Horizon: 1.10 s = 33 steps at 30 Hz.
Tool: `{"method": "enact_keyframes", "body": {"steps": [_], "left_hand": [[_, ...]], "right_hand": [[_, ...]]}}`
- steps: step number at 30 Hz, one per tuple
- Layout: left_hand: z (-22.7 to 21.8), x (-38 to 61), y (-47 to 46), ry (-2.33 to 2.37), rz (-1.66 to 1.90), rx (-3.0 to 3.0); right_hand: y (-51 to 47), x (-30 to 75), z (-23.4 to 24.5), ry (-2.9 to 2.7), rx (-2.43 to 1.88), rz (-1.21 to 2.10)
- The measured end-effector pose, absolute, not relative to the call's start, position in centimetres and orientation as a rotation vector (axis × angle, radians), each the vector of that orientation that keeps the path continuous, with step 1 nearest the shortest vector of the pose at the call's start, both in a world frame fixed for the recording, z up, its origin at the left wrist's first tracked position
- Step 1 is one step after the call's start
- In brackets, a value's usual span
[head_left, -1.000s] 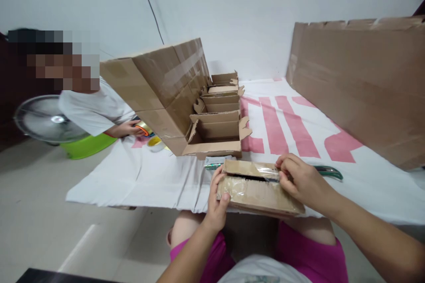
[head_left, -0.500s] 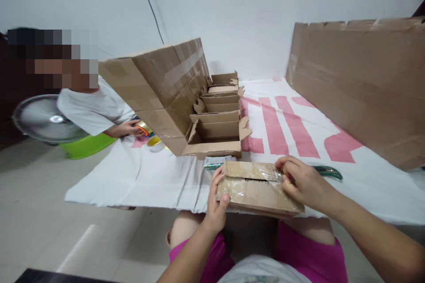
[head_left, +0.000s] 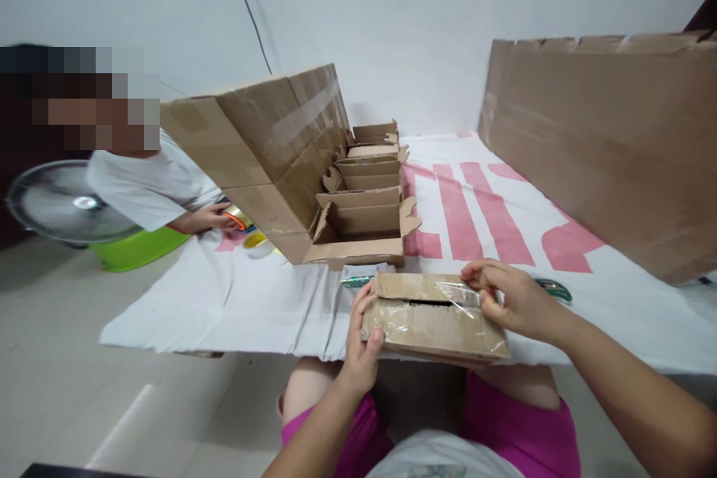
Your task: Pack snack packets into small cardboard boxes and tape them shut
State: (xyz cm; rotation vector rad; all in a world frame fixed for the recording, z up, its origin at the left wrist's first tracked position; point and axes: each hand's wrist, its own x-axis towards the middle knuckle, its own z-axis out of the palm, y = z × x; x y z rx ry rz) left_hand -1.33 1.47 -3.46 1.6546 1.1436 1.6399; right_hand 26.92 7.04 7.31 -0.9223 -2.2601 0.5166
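A small taped cardboard box [head_left: 426,325] lies at the table's front edge, with a dark slit between its two top flaps. My left hand [head_left: 363,347] grips its left end, thumb on the near side. At the right end of the slit, my right hand [head_left: 501,299] pinches the clear packing tape [head_left: 462,293], part of which stands lifted off the cardboard. Behind the box lies a green utility knife [head_left: 554,289], its middle hidden by the box and my right hand. A small pale packet [head_left: 364,270] sits just beyond the box's left corner.
A tall stack of taped cartons [head_left: 269,134] with open boxes [head_left: 361,224] stands beyond. A large cardboard panel [head_left: 594,142] leans at right. At left a person [head_left: 151,179] holds a tape roll [head_left: 238,216], near a green basin [head_left: 140,248] and a fan [head_left: 72,202]. White cloth [head_left: 224,314] covers the table.
My right hand has shifted slightly and the tape at its fingers stands up more from the box. My left hand keeps its hold. The whole view has moved a little.
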Motion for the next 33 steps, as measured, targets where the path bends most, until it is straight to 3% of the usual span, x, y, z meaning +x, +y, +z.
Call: {"method": "enact_keyframes", "body": {"steps": [6, 16, 23, 28, 33], "left_hand": [[-3.6, -1.6, 1.5, 1.182, 1.61, 1.683], [-3.6, -1.7, 1.3, 1.179, 1.568, 1.736], [-3.9, -1.7, 1.7, 1.152, 1.572, 1.699], [-4.3, -1.6, 1.9, 1.173, 1.596, 1.647], [-4.5, -1.2, 2.2, 1.183, 1.654, 1.61]], "right_hand": [[7.8, 27.7, 6.2, -2.088, -0.95, 0.811], [8.0, 28.2, 5.6, -1.923, -0.944, 1.017], [8.5, 29.6, 4.6, -1.53, -0.981, 1.341], [7.9, 31.6, 3.9, -1.459, -1.092, 1.197], [5.4, 30.9, 5.9, -1.746, -1.096, 0.757]]}}
